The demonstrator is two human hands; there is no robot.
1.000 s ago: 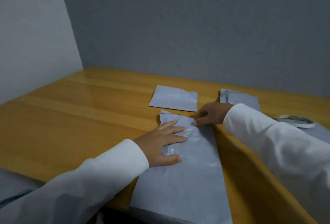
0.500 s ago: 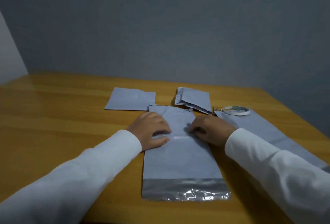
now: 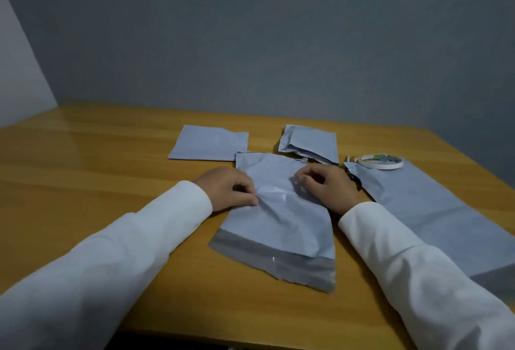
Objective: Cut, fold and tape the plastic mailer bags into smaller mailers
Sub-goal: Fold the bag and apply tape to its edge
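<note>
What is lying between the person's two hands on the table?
In the head view, the middle of the mailer bag, creased, with both the left hand and right hand pinching it.

Grey mailer bag (image 3: 278,227) lies crumpled, flap nearest

dim, cool-toned room | soft glare patch on bench (image 3: 83,138) at left | faint shadows | slight softness overall | wide-angle bending at edges

Plain room: wooden table (image 3: 111,171), bare grey wall (image 3: 250,43).
</note>
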